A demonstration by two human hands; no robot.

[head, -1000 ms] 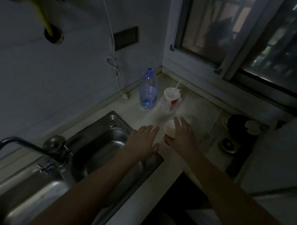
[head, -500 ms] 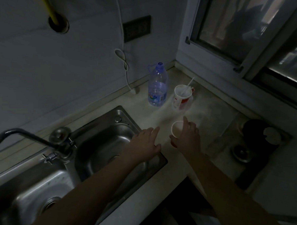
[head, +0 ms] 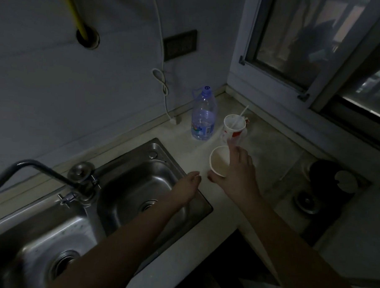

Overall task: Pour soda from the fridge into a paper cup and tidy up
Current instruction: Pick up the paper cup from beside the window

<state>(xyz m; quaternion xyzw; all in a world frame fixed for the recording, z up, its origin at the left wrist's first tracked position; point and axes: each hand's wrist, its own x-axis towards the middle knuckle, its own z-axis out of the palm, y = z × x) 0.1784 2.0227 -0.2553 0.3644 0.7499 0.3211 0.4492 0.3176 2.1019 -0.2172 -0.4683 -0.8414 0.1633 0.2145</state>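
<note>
A white paper cup (head: 219, 161) stands on the pale counter (head: 269, 160) just right of the sink. My right hand (head: 237, 174) is wrapped round the cup's right side, thumb at its lower left, fingers along the far rim. My left hand (head: 186, 188) lies flat with straight fingers over the sink's right rim, a short gap from the cup. No soda container shows in the dim view.
A clear plastic water bottle (head: 203, 116) and a used red-and-white cup with a straw (head: 234, 128) stand behind the paper cup. A double steel sink (head: 139, 185) with a tap (head: 59, 177) fills the left. A stove burner (head: 327, 173) lies right, under a window.
The view has swung so the sink shows more fully. My right hand stays on the paper cup; my left hand has slid back slightly along the sink rim.
</note>
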